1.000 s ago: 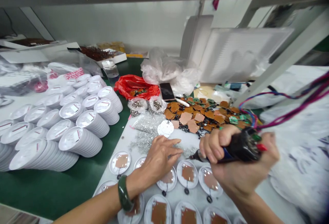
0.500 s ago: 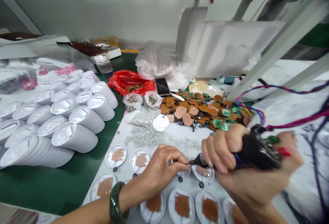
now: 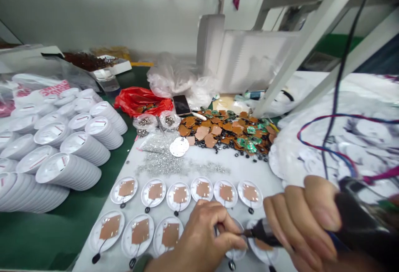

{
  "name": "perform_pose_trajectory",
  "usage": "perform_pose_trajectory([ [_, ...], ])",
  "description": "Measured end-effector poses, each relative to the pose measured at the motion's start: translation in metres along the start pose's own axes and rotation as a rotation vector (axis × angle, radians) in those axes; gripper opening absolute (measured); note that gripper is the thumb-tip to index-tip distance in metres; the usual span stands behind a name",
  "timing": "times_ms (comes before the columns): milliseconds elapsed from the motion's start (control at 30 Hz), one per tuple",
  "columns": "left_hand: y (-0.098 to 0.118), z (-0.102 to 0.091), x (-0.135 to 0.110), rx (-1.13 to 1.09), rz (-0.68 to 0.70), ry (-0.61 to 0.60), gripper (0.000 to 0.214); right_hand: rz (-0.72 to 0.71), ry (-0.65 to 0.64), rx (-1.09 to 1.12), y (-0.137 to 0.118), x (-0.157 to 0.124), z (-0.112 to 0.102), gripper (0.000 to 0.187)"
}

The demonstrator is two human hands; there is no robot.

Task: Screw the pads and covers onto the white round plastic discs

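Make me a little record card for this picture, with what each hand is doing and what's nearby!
Left hand: curled over a white disc
Right hand: gripping a black corded tool
Tool tip: metal, pointing toward that disc
Nearby: stacked white discs, copper-coloured squares, red plastic bag

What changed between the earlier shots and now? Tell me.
The left hand went from spread to pinched fingers over a white disc, and the right hand moved its corded tool down beside it. The stacked white dishes and copper pieces stayed put.
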State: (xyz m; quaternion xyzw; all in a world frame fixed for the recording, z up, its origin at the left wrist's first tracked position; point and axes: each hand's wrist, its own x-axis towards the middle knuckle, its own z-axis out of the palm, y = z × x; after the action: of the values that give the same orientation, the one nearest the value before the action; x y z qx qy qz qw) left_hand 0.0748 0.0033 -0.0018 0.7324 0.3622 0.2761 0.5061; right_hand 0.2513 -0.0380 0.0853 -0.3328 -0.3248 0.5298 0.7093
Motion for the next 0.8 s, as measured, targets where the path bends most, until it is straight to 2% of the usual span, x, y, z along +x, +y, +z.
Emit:
perform_pose_trajectory([
  [100,-0.006,0.004,0.000,0.127,0.169,-0.028,0.020,0.083,-0.096,0.011,0.001,-0.005,-0.004,0.067],
  [233,-0.028,0.010,-0.009,0.389,0.535,0.048,0.011,0.096,-0.222,-0.020,0.010,-0.006,-0.015,0.062],
  [333,-0.040,0.014,-0.016,0.553,0.727,0.096,0.014,0.129,-0.228,-0.054,0.021,-0.006,-0.023,0.059],
  [467,-0.040,0.014,-0.019,0.658,0.800,0.159,0.020,0.146,-0.179,-0.054,0.035,-0.005,-0.024,0.057],
  [600,-0.038,0.016,-0.015,0.696,0.824,0.202,0.023,0.162,-0.179,-0.042,0.045,-0.007,-0.028,0.060],
  [800,-0.045,0.023,-0.011,0.697,0.919,0.339,0.026,0.168,-0.125,-0.057,0.057,-0.014,-0.030,0.061],
])
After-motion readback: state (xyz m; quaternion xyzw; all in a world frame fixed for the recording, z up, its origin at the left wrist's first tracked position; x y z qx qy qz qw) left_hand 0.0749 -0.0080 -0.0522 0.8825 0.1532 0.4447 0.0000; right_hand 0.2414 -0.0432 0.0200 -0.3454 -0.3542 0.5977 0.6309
